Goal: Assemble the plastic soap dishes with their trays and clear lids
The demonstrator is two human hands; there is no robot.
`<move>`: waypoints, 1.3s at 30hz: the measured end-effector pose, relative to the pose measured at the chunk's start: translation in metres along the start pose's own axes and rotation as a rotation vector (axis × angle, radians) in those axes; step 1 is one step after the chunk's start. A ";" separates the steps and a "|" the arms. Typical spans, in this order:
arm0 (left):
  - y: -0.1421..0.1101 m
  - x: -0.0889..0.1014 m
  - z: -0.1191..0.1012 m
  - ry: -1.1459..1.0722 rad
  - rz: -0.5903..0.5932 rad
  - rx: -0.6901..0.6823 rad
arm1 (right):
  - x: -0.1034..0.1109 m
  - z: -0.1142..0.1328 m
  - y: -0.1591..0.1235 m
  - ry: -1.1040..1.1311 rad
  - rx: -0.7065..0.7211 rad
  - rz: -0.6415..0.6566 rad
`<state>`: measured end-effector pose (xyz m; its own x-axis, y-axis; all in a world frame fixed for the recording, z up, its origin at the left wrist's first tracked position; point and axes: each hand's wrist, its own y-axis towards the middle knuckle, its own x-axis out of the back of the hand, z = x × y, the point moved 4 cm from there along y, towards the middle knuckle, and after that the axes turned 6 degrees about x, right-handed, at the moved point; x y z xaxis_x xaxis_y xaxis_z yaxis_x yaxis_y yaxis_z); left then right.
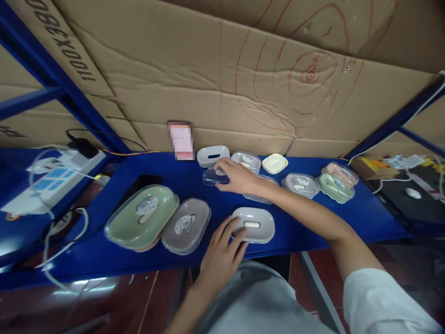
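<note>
My right hand (236, 175) reaches across the blue table, with thumb and fingers closed around a clear plastic lid (210, 177) that bears a round label. My left hand (225, 246) lies with fingers spread at the left rim of a light grey oval dish (262, 227) near the front edge. A small white oblong piece (251, 224) sits in the middle of that dish. Just behind the lid is a whitish oval dish (208, 152) with a dark slot. A grey lidded dish (269, 190) is partly hidden under my right forearm.
On the left lie a large green lidded box (156, 220) and a grey-mauve one (187, 227). Further right are a grey lidded dish (301, 184), a green one (335, 188) and a cream dish (274, 163). A phone (182, 141) leans against the cardboard wall (174, 69).
</note>
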<state>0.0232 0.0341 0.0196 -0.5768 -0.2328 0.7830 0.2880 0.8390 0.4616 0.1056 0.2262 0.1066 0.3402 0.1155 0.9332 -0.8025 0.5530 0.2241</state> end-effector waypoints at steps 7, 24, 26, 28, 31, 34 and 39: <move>-0.004 -0.004 0.008 -0.141 -0.085 0.144 | 0.013 0.044 -0.137 0.114 0.017 -0.101; -0.004 -0.006 0.008 -0.108 -0.009 0.143 | -0.049 0.070 -0.205 -0.123 -0.062 -0.171; -0.004 -0.006 0.011 -0.129 -0.035 0.156 | -0.048 0.070 -0.205 -0.136 -0.050 -0.147; -0.005 -0.006 0.013 -0.161 -0.050 0.192 | -0.044 0.071 -0.204 -0.134 -0.026 -0.101; -0.005 -0.006 0.015 -0.185 -0.030 0.205 | -0.037 0.071 -0.200 -0.135 -0.002 -0.058; -0.003 -0.005 0.016 -0.185 -0.008 0.198 | -0.035 0.070 -0.195 -0.177 -0.001 -0.056; -0.003 -0.005 0.022 -0.190 -0.013 0.205 | -0.044 0.076 -0.188 -0.260 0.019 -0.057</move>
<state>0.0081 0.0431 0.0050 -0.7183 -0.1635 0.6762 0.1300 0.9233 0.3614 0.2041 0.0551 0.0447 0.2498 -0.1324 0.9592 -0.7953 0.5371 0.2812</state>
